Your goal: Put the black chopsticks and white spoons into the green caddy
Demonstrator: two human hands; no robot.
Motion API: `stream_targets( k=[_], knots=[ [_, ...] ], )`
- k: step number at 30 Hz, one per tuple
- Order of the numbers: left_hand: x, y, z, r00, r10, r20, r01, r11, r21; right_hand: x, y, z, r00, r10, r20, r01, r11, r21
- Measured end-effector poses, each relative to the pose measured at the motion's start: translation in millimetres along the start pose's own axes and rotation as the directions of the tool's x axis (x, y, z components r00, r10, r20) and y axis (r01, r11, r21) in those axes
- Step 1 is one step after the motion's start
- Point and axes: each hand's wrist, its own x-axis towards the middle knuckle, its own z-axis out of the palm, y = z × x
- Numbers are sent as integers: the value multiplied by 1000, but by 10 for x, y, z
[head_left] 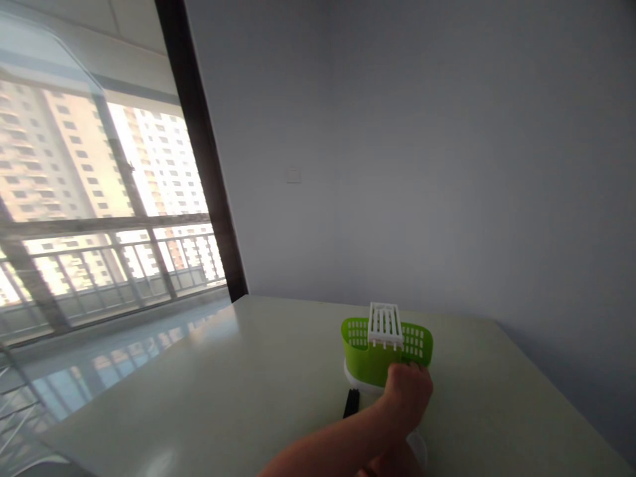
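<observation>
A green utensil basket [370,364] with slotted walls stands upright on a white base tray [352,379]. Across its middle lies a white slotted rack [383,322]. Reaching in from the lower left, my left hand [410,387] is closed at the basket's right front rim; its fingertips are mostly out of sight. Black sticks [351,402] lie on the table in front of the basket, partly covered by my left forearm. Below that forearm, my right hand [392,462] shows only in part, its fingers hidden. Beside it is the edge of a clear round item [418,448].
The pale table [238,377] reaches back to a grey wall [422,165] with a switch plate [293,175]. At left, a dark-framed glass door [209,152] faces a railed balcony. A metal rack [17,397] stands beside the table at lower left.
</observation>
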Motion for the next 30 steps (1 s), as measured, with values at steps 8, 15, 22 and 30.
stream_targets(
  k=[8,15,22,30],
  knots=[
    [-986,-696,-412,921,-364,142,389,886,-253,-50,-193,-408,995,-67,79,61,995,77],
    [-1782,-902,-116,782,-509,359,610,743,-275,-108,-266,-558,989,-79,126,65,992,107],
    [-1836,-801,-44,764,-513,391,624,741,-247,-132,-259,-625,985,-58,162,40,993,113],
    [-1859,-800,26,781,-504,368,607,752,-257,-125,-281,-605,988,-38,151,24,995,98]
  ],
)
